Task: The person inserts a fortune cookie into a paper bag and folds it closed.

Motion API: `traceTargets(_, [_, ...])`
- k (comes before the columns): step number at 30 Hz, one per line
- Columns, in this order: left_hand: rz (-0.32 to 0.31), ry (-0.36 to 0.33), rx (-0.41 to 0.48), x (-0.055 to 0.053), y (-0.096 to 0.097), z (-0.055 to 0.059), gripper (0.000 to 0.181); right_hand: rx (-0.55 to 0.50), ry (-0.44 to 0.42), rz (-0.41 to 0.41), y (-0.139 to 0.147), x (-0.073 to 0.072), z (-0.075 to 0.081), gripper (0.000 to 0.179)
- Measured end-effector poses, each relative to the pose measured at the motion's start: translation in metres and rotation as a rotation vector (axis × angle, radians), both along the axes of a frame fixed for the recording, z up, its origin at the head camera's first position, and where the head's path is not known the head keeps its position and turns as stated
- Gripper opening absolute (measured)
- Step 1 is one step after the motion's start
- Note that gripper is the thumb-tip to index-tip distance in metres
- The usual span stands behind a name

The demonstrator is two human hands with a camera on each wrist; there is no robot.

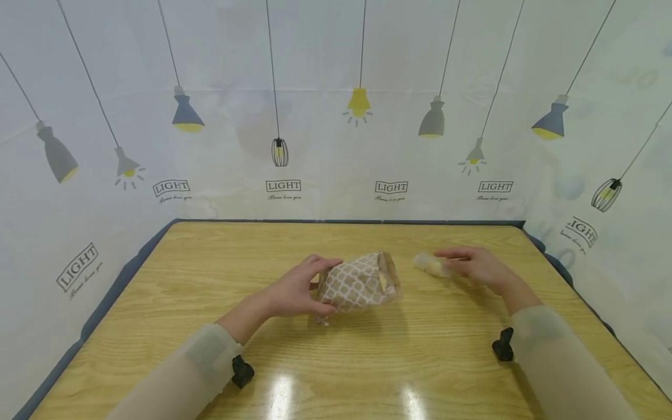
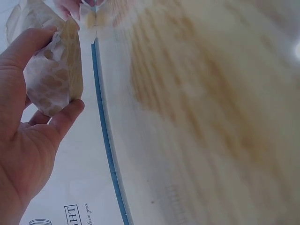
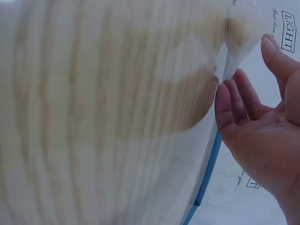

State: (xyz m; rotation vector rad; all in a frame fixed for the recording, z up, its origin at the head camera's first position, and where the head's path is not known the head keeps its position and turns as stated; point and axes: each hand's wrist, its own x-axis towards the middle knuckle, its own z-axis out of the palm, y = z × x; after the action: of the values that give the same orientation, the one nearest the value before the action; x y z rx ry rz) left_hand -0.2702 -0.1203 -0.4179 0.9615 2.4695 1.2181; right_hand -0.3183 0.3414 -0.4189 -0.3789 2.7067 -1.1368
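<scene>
My left hand [image 1: 296,291] grips the closed end of a brown paper bag [image 1: 354,284] with a white lattice pattern. The thumb is on its near side and the fingers are on the far side. The bag lies sideways, its mouth facing right. In the left wrist view, the bag [image 2: 51,70] sits between thumb and fingers. To the right of it is a small translucent wrapped packet [image 1: 431,265] with something yellowish inside. My right hand [image 1: 480,269] is at the packet's right end, fingers extended. In the right wrist view, thumb and fingertips stand apart at the edges of the packet [image 3: 241,35].
A wooden table [image 1: 236,245] with a dark blue edge spreads under both arms. White printed cloth [image 1: 315,58] with lamp drawings surrounds it on the back and sides. Black mounts [image 1: 242,371] are strapped at both sleeves.
</scene>
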Motion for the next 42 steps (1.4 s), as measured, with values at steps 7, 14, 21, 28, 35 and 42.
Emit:
traceTargets(7, [0.004, -0.006, 0.006, 0.002, 0.000, 0.001, 0.097, 0.010, -0.035, 0.037, -0.009, -0.002, -0.001, 0.053])
traceTargets(14, [0.006, 0.006, 0.002, 0.002, 0.001, 0.001, 0.098, 0.030, -0.041, 0.040, -0.017, -0.002, -0.004, 0.053])
traceTargets(21, [0.004, -0.001, 0.005, 0.002, 0.000, 0.002, 0.098, 0.045, -0.097, 0.028, -0.022, 0.007, 0.002, 0.052])
traceTargets(28, [0.005, -0.003, 0.008, 0.003, -0.001, 0.002, 0.098, 0.079, -0.084, 0.029, -0.022, 0.021, 0.002, 0.050])
traceTargets(35, [0.001, -0.001, 0.015, 0.003, -0.001, 0.002, 0.097, -0.070, -0.092, 0.038, -0.026, 0.040, 0.004, 0.053])
traceTargets(42, [-0.003, -0.002, 0.020, 0.003, -0.001, 0.002, 0.096, -0.235, -0.097, 0.048, -0.035, 0.062, 0.011, 0.055])
